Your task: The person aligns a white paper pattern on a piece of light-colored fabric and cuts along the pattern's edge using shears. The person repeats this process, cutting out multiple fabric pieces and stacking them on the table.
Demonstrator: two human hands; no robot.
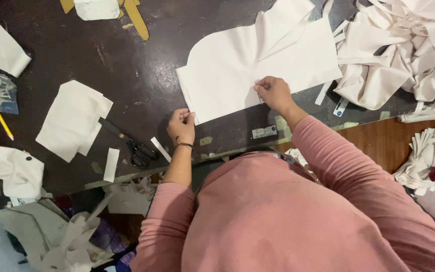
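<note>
Dark, scuffed worktable (142, 60), littered w/ offcuts: a person in a pink top bends over a large cream fabric piece (237, 70) lying flat mid-table. Left hand (181, 126) pinches the piece's near-left corner, fingers closed on the edge; right hand (273, 93) pinches its near edge, fingers together on the cloth. Black scissors (132, 143) lie just left of the piece, beside a smaller cream panel (71, 118). Heap of cream scraps (404, 45) sits right of the piece.
</note>
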